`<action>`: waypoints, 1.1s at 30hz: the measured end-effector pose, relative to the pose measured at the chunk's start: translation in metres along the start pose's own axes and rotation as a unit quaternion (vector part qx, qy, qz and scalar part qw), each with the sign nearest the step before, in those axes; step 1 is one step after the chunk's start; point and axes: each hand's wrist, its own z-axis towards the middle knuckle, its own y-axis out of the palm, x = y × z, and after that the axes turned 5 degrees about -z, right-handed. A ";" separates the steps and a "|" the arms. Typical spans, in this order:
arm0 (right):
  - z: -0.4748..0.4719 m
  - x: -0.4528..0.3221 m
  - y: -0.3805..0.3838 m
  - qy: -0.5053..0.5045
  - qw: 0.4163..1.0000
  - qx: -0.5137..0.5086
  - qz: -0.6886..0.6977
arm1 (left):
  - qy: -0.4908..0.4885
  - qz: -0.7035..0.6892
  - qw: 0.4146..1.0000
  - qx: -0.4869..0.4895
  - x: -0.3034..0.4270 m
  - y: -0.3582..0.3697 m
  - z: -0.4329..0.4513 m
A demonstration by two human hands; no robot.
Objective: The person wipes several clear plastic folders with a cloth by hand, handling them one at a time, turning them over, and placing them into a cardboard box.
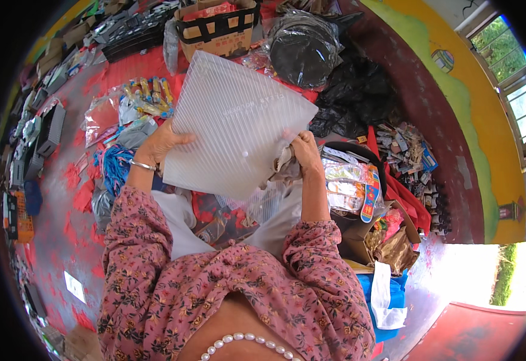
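A translucent, diagonally striped plastic document folder [238, 122] is held up in front of me, tilted, with embossed lettering and a snap button. My left hand [165, 142] grips its left edge, thumb on the near face and fingers out of sight behind. At the right corner my right hand [305, 151] holds the folder together with a crumpled greyish cloth [286, 164]. More clear striped plastic [263, 203] lies below, between my knees, partly covered by the folder.
Blue yarn [114, 164] and bagged yellow-capped items [150, 94] lie left. To the right are a container of packaged insoles [348, 180], a cardboard box [391, 234] and black plastic bags [353, 94]. A carton [217, 31] and wrapped round black goods [303, 52] stand ahead.
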 end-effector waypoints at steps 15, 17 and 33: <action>-0.124 -0.096 -0.009 -0.054 0.997 -0.049 -0.024 | 0.068 0.122 0.990 0.002 0.057 0.072 -0.116; -0.117 -0.090 -0.013 -0.076 0.993 0.000 -0.088 | 0.101 0.087 0.991 0.015 0.049 0.074 -0.118; -0.117 -0.110 0.013 -0.081 0.987 -0.065 -0.126 | 0.116 0.006 0.992 0.052 0.019 0.055 -0.134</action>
